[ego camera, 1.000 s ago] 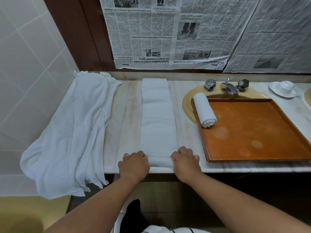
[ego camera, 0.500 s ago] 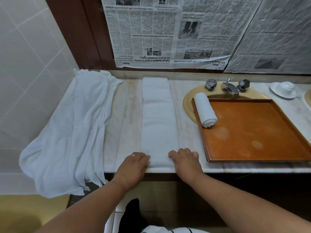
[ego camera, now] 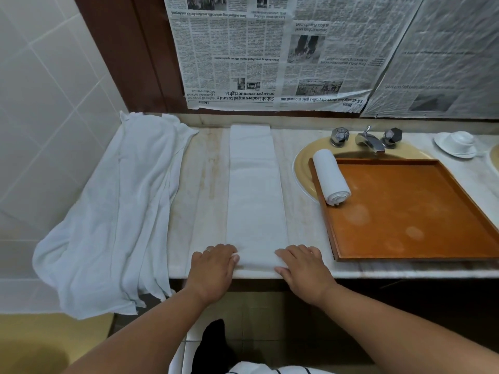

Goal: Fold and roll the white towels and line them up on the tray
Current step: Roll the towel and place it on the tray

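left hand [ego camera: 213, 265] and right hand [ego camera: 302, 268] rest on the two near corners of a long folded towel strip [ego camera: 255, 201]. the fingers lie nearly straight on top of the cloth and press it down, with the thumbs along the near hem. neither hand is clenched, and it is too small to tell whether a thumb is tucked under the edge. the strip lies flat on the marble counter [ego camera: 208, 184] just left of the wooden tray [ego camera: 418, 211], running away from the person, parallel to the tray's left rim.

one rolled towel [ego camera: 330, 179] already lies inside the tray against that left rim, toward the far corner — the rest of the tray floor is bare wood. well to the left of the tray, beyond the strip, a heap of loose white towels [ego camera: 113, 211] hangs over the counter's edge, unfolded.

judging from this, the task is early: one roll placed, a second towel folded into its strip, with at most a first small turn at the near end. what is left looks like rolling this strip away from the body, setting it beside the first roll — then the whole heap.
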